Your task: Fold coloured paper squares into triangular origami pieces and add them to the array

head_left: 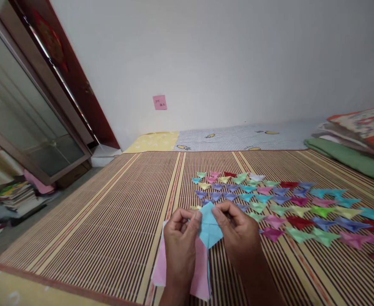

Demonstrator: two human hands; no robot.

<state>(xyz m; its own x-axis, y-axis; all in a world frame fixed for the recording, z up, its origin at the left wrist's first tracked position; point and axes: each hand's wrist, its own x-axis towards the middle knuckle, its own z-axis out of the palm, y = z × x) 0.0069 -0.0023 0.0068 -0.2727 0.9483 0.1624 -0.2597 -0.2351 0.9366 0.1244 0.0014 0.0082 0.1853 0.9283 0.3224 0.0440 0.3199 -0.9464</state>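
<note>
Head view: both bare hands low ctr, close together over mat. L hand [181,240]: grip closed in a pinch, thumb + fingertips on L edge of light-blue creased paper piece [210,231]. R hand [240,227]: grip also pinched shut, thumb on upper R part of same piece. Blue paper is thus btwn the hands, held by both, roughly diamond-shaped, one corner up, one down.

Under L hand/wrist: flat pink square paper sheets [201,272] on tan-and-dark striped woven mat [110,225]; thin blue edge shows along their R side. Partly hidden by L hand, sheet count can't tell.

R of + beyond hands: many small folded paper shapes w/ pointed ends [280,209], multicolor (green, pink, red, blue, yellow, purple, etc.), in approx. rows on mat. Nearest ones just beside R hand.

Bkgd: patterned yellow and blue-gray checked bedsheet [221,139] past far mat edge; white wall [218,63] w/ pink square note [160,102], writing too small to read. Far R: folded green cloth [346,157] w/ other fabrics stacked.
</note>
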